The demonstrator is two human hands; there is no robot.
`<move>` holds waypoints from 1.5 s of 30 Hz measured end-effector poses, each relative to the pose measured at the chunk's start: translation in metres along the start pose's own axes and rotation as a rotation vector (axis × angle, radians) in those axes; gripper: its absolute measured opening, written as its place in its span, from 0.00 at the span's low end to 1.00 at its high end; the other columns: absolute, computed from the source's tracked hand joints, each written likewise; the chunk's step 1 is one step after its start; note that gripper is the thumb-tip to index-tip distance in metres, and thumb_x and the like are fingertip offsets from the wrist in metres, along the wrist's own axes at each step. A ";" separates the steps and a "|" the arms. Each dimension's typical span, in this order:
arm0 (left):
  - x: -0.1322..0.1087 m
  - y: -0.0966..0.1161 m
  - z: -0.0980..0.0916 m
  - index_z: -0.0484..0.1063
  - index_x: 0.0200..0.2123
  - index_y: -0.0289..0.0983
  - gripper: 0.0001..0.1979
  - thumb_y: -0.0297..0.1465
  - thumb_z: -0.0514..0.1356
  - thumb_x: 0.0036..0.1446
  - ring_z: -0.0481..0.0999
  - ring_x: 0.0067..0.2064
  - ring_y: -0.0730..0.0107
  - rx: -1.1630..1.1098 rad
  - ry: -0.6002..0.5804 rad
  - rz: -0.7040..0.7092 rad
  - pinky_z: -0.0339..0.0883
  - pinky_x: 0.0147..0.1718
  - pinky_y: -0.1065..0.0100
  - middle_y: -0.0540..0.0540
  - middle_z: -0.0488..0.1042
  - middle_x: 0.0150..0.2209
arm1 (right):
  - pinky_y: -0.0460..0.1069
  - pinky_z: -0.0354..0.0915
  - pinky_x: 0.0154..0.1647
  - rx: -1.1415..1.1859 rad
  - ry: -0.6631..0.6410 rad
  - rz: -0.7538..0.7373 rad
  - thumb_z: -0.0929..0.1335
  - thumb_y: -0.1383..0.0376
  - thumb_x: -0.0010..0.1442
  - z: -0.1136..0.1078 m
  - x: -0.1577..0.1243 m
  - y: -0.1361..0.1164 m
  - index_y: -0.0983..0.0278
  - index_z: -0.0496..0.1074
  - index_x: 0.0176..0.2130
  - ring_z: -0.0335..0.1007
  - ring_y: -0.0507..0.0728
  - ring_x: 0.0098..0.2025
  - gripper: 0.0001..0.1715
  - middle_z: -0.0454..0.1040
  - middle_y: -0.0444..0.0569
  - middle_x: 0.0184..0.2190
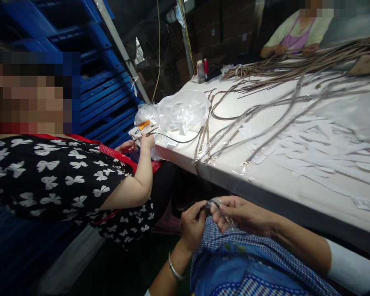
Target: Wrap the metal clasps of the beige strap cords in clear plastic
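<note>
Lower centre of frame, over my lap. My left hand (193,224) and right hand (241,213) meet on a small clear-wrapped piece (215,204). Fingertips of both hands are pressed together, pinching it from either side; what's inside is too small to tell. Metal bracelet (174,269) on my left wrist.

White table (265,185) just above my hands, with long brown straps (249,119) strewn across it and a crumpled plastic bag (181,109) near its left end. Left of frame, a co-worker's hand (147,142) rests at the table edge.
</note>
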State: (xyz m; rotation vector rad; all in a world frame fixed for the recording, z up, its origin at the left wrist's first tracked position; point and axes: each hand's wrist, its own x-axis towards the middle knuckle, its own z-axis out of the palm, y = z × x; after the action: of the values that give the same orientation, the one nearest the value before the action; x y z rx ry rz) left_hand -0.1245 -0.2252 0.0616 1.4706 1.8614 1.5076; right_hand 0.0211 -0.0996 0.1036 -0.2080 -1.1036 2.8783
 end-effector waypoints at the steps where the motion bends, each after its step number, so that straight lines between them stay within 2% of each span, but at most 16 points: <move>1: -0.002 0.002 0.004 0.76 0.41 0.36 0.09 0.30 0.56 0.64 0.78 0.37 0.69 -0.065 -0.009 -0.072 0.71 0.38 0.69 0.45 0.78 0.35 | 0.45 0.70 0.39 0.015 0.034 -0.065 0.72 0.62 0.60 0.004 0.003 -0.002 0.69 0.75 0.43 0.76 0.50 0.35 0.14 0.77 0.50 0.36; 5: -0.007 0.007 0.018 0.75 0.40 0.33 0.14 0.35 0.54 0.66 0.74 0.32 0.71 -0.319 -0.069 -0.262 0.68 0.33 0.71 0.46 0.75 0.30 | 0.46 0.70 0.46 0.013 0.206 -0.369 0.73 0.62 0.59 0.011 0.020 -0.011 0.63 0.75 0.45 0.76 0.50 0.40 0.14 0.79 0.48 0.40; 9: -0.011 0.014 0.023 0.74 0.41 0.31 0.17 0.38 0.52 0.66 0.73 0.29 0.73 -0.430 -0.152 -0.315 0.67 0.32 0.71 0.45 0.75 0.30 | 0.52 0.70 0.53 -0.194 0.420 -0.695 0.71 0.61 0.61 0.008 0.036 -0.020 0.58 0.75 0.46 0.77 0.53 0.43 0.12 0.80 0.46 0.43; 13: -0.011 0.022 0.015 0.72 0.38 0.30 0.20 0.41 0.51 0.67 0.72 0.25 0.75 -0.504 -0.255 -0.350 0.65 0.27 0.73 0.45 0.74 0.27 | 0.55 0.70 0.54 -0.698 0.592 -0.933 0.68 0.66 0.64 -0.003 0.040 -0.020 0.57 0.74 0.48 0.77 0.57 0.45 0.13 0.80 0.46 0.43; 15: -0.010 0.026 0.007 0.71 0.37 0.30 0.21 0.43 0.51 0.66 0.72 0.23 0.75 -0.600 -0.309 -0.393 0.64 0.25 0.74 0.45 0.74 0.25 | 0.54 0.70 0.53 -1.056 0.524 -0.974 0.66 0.69 0.64 -0.015 0.037 -0.016 0.57 0.73 0.50 0.76 0.58 0.48 0.16 0.80 0.48 0.45; 17: -0.007 0.030 -0.003 0.69 0.35 0.31 0.21 0.45 0.52 0.65 0.72 0.22 0.74 -0.711 -0.339 -0.442 0.65 0.24 0.73 0.44 0.75 0.23 | 0.52 0.72 0.50 -1.387 0.337 -0.967 0.64 0.70 0.65 -0.030 0.034 -0.010 0.59 0.72 0.52 0.76 0.58 0.48 0.17 0.79 0.51 0.46; 19: -0.005 0.031 -0.012 0.69 0.33 0.31 0.21 0.45 0.53 0.64 0.73 0.22 0.73 -0.784 -0.332 -0.490 0.66 0.24 0.73 0.44 0.75 0.22 | 0.50 0.73 0.44 -1.605 0.166 -0.917 0.62 0.70 0.66 -0.043 0.032 -0.003 0.63 0.72 0.52 0.77 0.58 0.44 0.16 0.79 0.54 0.43; 22: -0.003 0.028 -0.023 0.69 0.31 0.31 0.21 0.45 0.54 0.63 0.71 0.19 0.74 -0.826 -0.245 -0.582 0.64 0.22 0.74 0.46 0.73 0.19 | 0.51 0.72 0.39 -1.745 0.038 -0.731 0.59 0.66 0.68 -0.052 0.028 0.007 0.66 0.70 0.47 0.76 0.58 0.37 0.15 0.78 0.55 0.36; 26: 0.001 0.011 -0.033 0.69 0.29 0.32 0.22 0.46 0.53 0.62 0.68 0.17 0.77 -0.818 -0.160 -0.744 0.61 0.20 0.75 0.49 0.70 0.18 | 0.51 0.67 0.36 -1.812 -0.085 -0.409 0.57 0.60 0.69 -0.042 0.024 0.013 0.65 0.67 0.39 0.70 0.58 0.34 0.15 0.74 0.54 0.33; 28: 0.004 0.000 -0.040 0.71 0.30 0.32 0.22 0.46 0.53 0.63 0.70 0.20 0.74 -0.667 -0.151 -0.745 0.64 0.22 0.73 0.48 0.72 0.20 | 0.50 0.64 0.35 -1.784 -0.023 -0.247 0.56 0.59 0.69 -0.035 0.023 0.013 0.63 0.67 0.36 0.68 0.57 0.32 0.17 0.72 0.51 0.31; 30: 0.005 -0.012 -0.047 0.74 0.34 0.33 0.18 0.43 0.55 0.62 0.77 0.30 0.67 -0.352 -0.046 -0.611 0.70 0.32 0.68 0.43 0.77 0.29 | 0.50 0.62 0.34 -1.637 0.110 -0.059 0.56 0.56 0.69 -0.030 0.024 0.014 0.63 0.68 0.35 0.66 0.56 0.31 0.20 0.70 0.48 0.29; 33: -0.002 -0.022 -0.050 0.74 0.46 0.38 0.12 0.34 0.58 0.61 0.75 0.50 0.60 0.094 0.113 -0.306 0.67 0.51 0.59 0.42 0.77 0.47 | 0.47 0.57 0.25 -1.110 0.273 0.278 0.60 0.49 0.65 -0.027 0.027 0.017 0.64 0.69 0.33 0.58 0.52 0.23 0.23 0.61 0.42 0.22; 35: -0.012 -0.024 -0.044 0.73 0.51 0.41 0.14 0.31 0.57 0.62 0.72 0.54 0.61 0.162 0.021 -0.175 0.64 0.55 0.58 0.44 0.76 0.50 | 0.44 0.52 0.21 -0.696 0.272 0.410 0.63 0.50 0.62 -0.023 0.029 0.019 0.66 0.70 0.33 0.50 0.49 0.20 0.21 0.54 0.38 0.20; 38: -0.026 -0.024 -0.023 0.70 0.55 0.41 0.18 0.30 0.58 0.61 0.72 0.55 0.61 0.079 -0.150 -0.091 0.64 0.57 0.59 0.44 0.74 0.53 | 0.43 0.50 0.22 -0.309 0.223 0.419 0.66 0.56 0.61 -0.011 0.031 0.019 0.68 0.72 0.34 0.44 0.47 0.21 0.16 0.51 0.38 0.21; 42: -0.023 -0.027 -0.001 0.71 0.53 0.38 0.16 0.32 0.53 0.65 0.74 0.53 0.62 -0.118 -0.030 -0.174 0.66 0.54 0.61 0.41 0.76 0.51 | 0.43 0.56 0.24 -0.174 0.168 0.255 0.66 0.58 0.63 0.008 0.038 0.008 0.68 0.74 0.38 0.43 0.48 0.21 0.15 0.51 0.38 0.22; 45: -0.013 -0.026 0.003 0.73 0.50 0.35 0.17 0.35 0.50 0.67 0.77 0.42 0.65 -0.262 -0.022 -0.241 0.69 0.45 0.65 0.42 0.78 0.41 | 0.47 0.65 0.34 -0.206 0.196 0.027 0.64 0.55 0.64 0.015 0.046 -0.005 0.65 0.74 0.46 0.56 0.51 0.26 0.19 0.56 0.42 0.25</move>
State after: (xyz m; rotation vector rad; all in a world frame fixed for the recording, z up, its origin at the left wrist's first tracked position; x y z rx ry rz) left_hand -0.1303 -0.2321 0.0341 1.0989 1.6824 1.5406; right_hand -0.0261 -0.1012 0.1127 -0.5051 -1.3640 2.6916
